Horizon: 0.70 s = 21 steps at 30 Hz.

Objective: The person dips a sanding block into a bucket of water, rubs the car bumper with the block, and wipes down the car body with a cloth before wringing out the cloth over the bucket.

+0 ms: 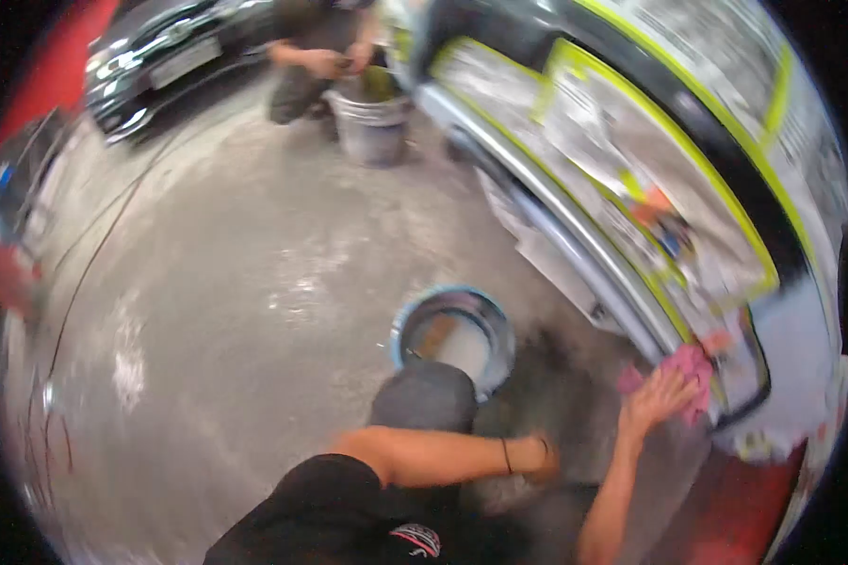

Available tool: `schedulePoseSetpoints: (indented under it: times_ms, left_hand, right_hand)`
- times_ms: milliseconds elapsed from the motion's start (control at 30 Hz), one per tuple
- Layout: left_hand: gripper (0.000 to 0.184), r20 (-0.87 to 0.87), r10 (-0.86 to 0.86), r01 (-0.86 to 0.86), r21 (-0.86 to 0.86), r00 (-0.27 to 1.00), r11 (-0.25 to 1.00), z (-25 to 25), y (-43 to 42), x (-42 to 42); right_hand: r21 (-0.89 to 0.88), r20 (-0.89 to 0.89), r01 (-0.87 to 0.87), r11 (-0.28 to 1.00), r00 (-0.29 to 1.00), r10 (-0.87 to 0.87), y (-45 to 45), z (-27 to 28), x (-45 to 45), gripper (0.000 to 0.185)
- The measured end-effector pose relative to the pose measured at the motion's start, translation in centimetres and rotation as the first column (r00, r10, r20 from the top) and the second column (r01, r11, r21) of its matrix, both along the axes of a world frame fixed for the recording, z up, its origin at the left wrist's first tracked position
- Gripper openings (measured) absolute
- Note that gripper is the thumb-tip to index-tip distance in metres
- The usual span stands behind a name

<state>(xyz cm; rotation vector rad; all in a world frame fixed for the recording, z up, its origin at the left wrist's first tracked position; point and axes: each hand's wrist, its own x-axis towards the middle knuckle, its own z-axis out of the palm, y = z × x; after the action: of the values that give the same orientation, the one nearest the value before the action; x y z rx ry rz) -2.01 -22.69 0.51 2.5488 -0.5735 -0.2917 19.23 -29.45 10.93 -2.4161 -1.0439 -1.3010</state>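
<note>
My right hand [662,400] presses a pink cloth [693,377] against the lower edge of a car body, near the end of its silver sill [575,221]. The fingers lie over the cloth. My left hand [540,461], with a dark band at the wrist, is held low in front of my body and is smeared by motion; its fingers cannot be made out. Past my knee, a blue-rimmed basin [501,350] stands on the floor, with whitish liquid and a brownish block in it.
Masking paper with yellow-green tape [622,141] covers much of the car side at right. Another person [320,61] crouches ahead by a white bucket [369,132]. A dark car [174,56] stands at upper left. A cable [89,273] runs along the concrete floor.
</note>
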Motion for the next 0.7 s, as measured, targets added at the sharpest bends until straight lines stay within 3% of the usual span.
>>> schedulePoseSetpoints:
  times_ms: [33, 67, 200, 267, 333, 367, 400, 433, 567, 633, 700]
  left_hand:
    - [0.035, 0.028, -0.073, 0.072, 0.025, 0.997, 0.997, -1.8, -1.2, 0.9]
    - [0.035, 0.020, -0.023, 0.022, 0.040, 1.000, 0.999, -5.6, -0.4, 1.9]
    - [0.038, -0.266, 0.030, 0.079, 0.387, 0.963, 0.919, -23.3, -14.5, 8.8]
    - [0.039, -0.405, 0.062, 0.169, 0.511, 0.912, 0.842, -25.6, -19.0, 15.1]
    - [0.040, -0.529, 0.113, 0.283, 0.608, 0.841, 0.742, -25.5, -20.3, 15.0]
    - [0.040, -0.534, 0.114, 0.288, 0.610, 0.838, 0.739, -24.0, -8.6, 12.1]
    - [0.045, -0.469, -0.011, 0.211, 0.376, 0.883, 0.902, -11.9, -2.9, 7.0]
    - [0.049, -0.365, -0.107, 0.153, 0.101, 0.925, 0.983, 1.8, 0.7, 3.8]
    - [0.055, -0.435, -0.118, 0.207, 0.163, 0.892, 0.965, -0.1, 1.5, 4.8]
    - [0.061, -0.468, 0.008, 0.074, 0.156, 0.884, 0.985, 0.8, 2.5, 4.4]
    - [0.063, -0.461, 0.000, 0.078, 0.150, 0.887, 0.986, 1.5, 2.7, 4.2]
  right_hand:
    - [-0.075, 0.008, -0.019, 0.997, 1.000, 0.020, 2.4, 1.1, -0.9, 0.038]
    - [-0.151, 0.009, -0.022, 0.988, 1.000, 0.024, 4.7, 1.6, -2.2, 0.037]
    - [-0.242, 0.102, -0.204, 0.949, 0.967, 0.234, 14.5, 3.9, -4.8, 0.040]
    - [-0.254, 0.133, -0.268, 0.929, 0.942, 0.308, 19.1, 4.7, -6.3, 0.045]
    - [-0.221, 0.165, -0.307, 0.926, 0.924, 0.346, 23.3, 4.8, -7.3, 0.049]
    - [-0.255, 0.165, -0.300, 0.919, 0.923, 0.347, 24.9, 4.8, -7.6, 0.055]
    - [-0.289, 0.166, -0.291, 0.912, 0.923, 0.347, 25.6, 5.0, -7.8, 0.062]
    - [-0.282, 0.166, -0.288, 0.915, 0.925, 0.343, 25.7, 5.2, -8.1, 0.062]
    - [-0.235, 0.133, -0.287, 0.929, 0.937, 0.323, 23.5, 5.4, -7.4, 0.063]
    - [-0.230, 0.091, -0.282, 0.931, 0.947, 0.309, 20.2, 5.4, -6.5, 0.062]
    - [-0.199, 0.122, -0.203, 0.959, 0.965, 0.230, 15.4, 4.8, -4.7, 0.058]
